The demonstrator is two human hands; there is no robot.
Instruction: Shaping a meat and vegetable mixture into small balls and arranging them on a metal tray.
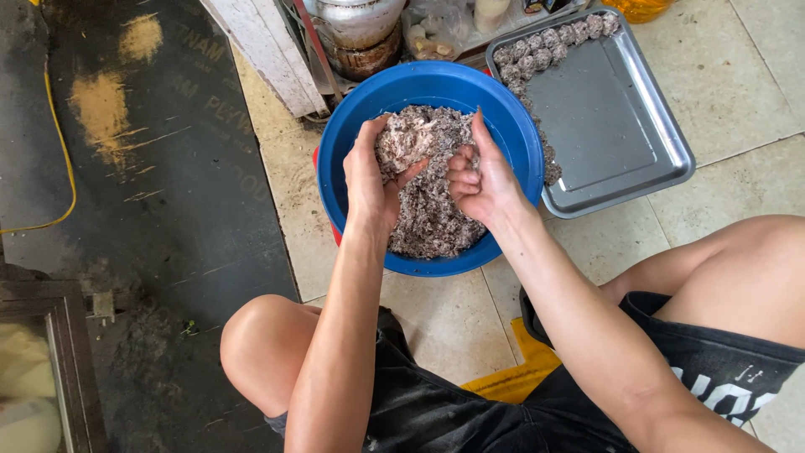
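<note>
Grip: left hand (pixel 371 180) and right hand (pixel 478 180) are cupping a clump of mince mixture (pixel 411 138), fingers curled around it.
Place: clump is hovering over the blue basin (pixel 344 126).
Handling: seemingly soft, sticky, crumbly; best scooped from beneath.
Beside: metal tray (pixel 612 117) is holding rolled balls (pixel 537 46).

Both hands are up over the blue basin (pixel 352 134), the left hand (pixel 369 180) cupped under a clump of the grey-brown minced mixture (pixel 428 210) and the right hand (pixel 478 180) curled against it from the other side, fingers closed around the clump. The basin sits on the tiled floor (pixel 738 75) between the person's bare knees. Just beside it to the right lies a metal tray (pixel 612 117), with a row of rolled balls (pixel 545 42) lining its far and left edges.
</note>
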